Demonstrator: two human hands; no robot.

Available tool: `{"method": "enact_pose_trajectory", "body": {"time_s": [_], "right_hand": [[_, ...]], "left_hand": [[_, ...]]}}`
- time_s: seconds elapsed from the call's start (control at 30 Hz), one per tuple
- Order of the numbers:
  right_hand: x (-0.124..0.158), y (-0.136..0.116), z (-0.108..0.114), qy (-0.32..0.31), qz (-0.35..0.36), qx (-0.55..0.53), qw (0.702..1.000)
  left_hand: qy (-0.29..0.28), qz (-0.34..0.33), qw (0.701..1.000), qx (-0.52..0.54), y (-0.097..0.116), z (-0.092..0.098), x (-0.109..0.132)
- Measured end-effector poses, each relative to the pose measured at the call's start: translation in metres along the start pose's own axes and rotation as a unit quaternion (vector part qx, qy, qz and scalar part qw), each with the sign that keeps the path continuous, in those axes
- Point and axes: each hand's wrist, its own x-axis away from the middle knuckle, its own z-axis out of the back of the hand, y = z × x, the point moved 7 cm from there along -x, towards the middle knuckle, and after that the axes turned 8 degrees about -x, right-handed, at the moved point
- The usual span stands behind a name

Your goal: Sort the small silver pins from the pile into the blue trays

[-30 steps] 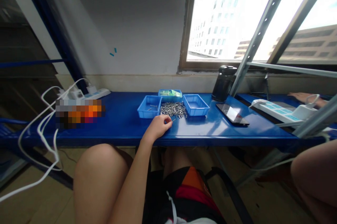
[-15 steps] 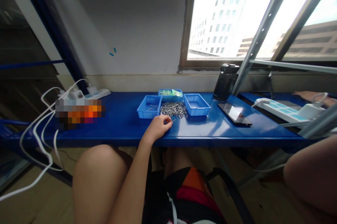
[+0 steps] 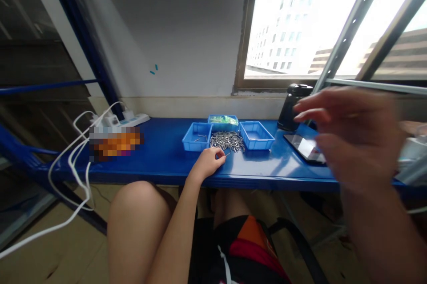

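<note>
My left hand (image 3: 208,162) rests near the front of the blue table, thumb and fingers pinched on a thin metal screw (image 3: 228,154) that points right. Just beyond it lies a heap of silver screws (image 3: 227,141); they are too small to make out in detail. A blue bin (image 3: 197,145) left of the heap holds a few screws. To its right stands another blue bin (image 3: 259,144). My right hand (image 3: 362,137) is raised close to the camera on the right, blurred, with thumb and forefinger apart and nothing visible between them.
Behind the heap, a third blue bin (image 3: 223,126) holds green plastic packets (image 3: 223,119). A black bottle (image 3: 292,108) and a dark phone (image 3: 303,147) are at the right, partly covered by my hand. White cables (image 3: 71,159) and a power strip (image 3: 136,120) are at the left.
My right hand has come into view, raised at the right. My left hand still pinches the screw in front of the heap. The whole view has shifted slightly.
</note>
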Motion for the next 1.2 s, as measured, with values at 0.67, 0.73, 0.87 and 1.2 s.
{"method": "enact_pose_trajectory", "body": {"time_s": [0.67,0.73,0.87,1.2], "right_hand": [[0.067,0.151,-0.12,-0.287,-0.155,0.082,0.942],[0.068,0.153,-0.119,-0.276,-0.162,0.082,0.944],[0.067,0.155,-0.116,-0.261,-0.168,0.086,0.947],[0.067,0.155,-0.112,-0.242,-0.159,0.085,0.953]], "left_hand": [[-0.022,-0.031,0.999,-0.015,0.008,-0.001,0.003],[-0.018,-0.023,1.0,-0.013,0.006,-0.001,0.003],[-0.008,-0.015,1.0,-0.009,0.004,0.001,0.002],[-0.005,-0.017,1.0,0.001,0.004,0.001,0.001]]}}
